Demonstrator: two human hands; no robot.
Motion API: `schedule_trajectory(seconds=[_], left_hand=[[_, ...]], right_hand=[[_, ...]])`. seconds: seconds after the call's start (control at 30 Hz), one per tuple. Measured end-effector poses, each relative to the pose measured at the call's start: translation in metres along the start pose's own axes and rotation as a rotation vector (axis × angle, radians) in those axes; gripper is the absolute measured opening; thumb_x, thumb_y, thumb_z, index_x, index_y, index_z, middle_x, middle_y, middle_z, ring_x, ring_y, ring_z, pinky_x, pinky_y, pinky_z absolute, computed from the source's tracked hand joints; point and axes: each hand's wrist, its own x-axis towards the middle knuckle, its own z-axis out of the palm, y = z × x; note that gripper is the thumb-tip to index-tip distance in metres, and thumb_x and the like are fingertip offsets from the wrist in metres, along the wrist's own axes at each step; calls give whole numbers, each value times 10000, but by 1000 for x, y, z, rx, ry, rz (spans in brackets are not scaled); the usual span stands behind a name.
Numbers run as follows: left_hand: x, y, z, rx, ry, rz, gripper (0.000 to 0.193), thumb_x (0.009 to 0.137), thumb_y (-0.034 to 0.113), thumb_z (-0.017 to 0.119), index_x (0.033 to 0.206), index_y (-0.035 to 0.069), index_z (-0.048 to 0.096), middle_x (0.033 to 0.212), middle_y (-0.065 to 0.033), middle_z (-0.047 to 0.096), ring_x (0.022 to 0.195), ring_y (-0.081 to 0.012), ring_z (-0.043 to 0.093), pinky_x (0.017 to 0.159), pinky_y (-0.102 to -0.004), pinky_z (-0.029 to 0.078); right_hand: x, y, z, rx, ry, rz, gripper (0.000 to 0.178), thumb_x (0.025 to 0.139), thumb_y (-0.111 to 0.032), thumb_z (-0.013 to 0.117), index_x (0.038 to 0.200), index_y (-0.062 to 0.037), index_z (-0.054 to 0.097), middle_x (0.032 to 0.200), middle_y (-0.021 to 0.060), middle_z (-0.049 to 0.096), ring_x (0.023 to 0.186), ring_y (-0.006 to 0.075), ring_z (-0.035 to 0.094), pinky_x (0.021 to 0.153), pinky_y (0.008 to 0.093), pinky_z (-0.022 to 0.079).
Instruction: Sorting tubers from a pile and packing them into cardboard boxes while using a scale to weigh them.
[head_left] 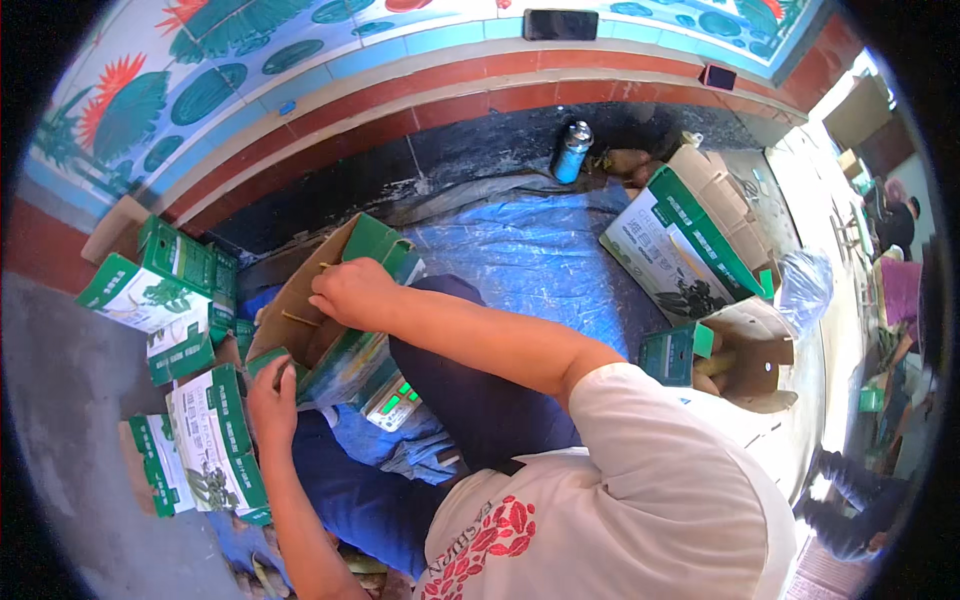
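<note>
In front of me at the left stands an open green-and-white cardboard box [349, 372], tilted in view, its brown inside facing up. My right hand [358, 294] reaches over it with curled fingers, closed near a short yellow cord [298, 319] at the box's inner wall. At the near-left corner is my left hand [272, 398], its fingers closed on the green edge of the box flap. Beside the box's lower side a scale [397, 404] shows lit green digits. Most of the box's contents are hidden by its wall and my right hand.
More green-and-white boxes [215, 440] stand at the left. An upright box [690, 240] and an open box holding produce [745, 368] are at the right. A blue tarp [500, 250] covers the floor; a blue flask [573, 152] stands by the wall. Long vegetables [265, 578] lie below.
</note>
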Motion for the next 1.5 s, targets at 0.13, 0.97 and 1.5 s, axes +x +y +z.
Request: schedule_trajectory(seconds=[0.13, 0.97, 1.5], left_hand=[[-21, 0, -19, 82, 45, 50, 241, 863, 155, 515, 1024, -5, 594, 1005, -132, 606, 929, -254, 575, 839, -317, 420], [-279, -278, 95, 97, -185, -535, 414, 829, 255, 538, 1125, -34, 541, 1068, -217, 587, 1014, -345, 544, 880, -386, 404], [-281, -257, 178, -10, -255, -551, 437, 816, 260, 557, 1141, -29, 529, 1066, -220, 587, 1021, -348, 544, 879, -381, 411]], right_hand=[[5, -3, 4, -4, -58, 42, 272, 824, -310, 523, 745, -72, 629, 762, 125, 639, 719, 294, 625, 626, 405, 486], [7, -9, 7, -41, -48, 18, 220, 819, -284, 544, 756, -77, 584, 788, 96, 619, 758, 298, 607, 673, 412, 482], [9, -6, 9, -93, 10, 5, 211, 800, -262, 570, 753, -59, 600, 745, 134, 610, 716, 327, 599, 625, 423, 478]])
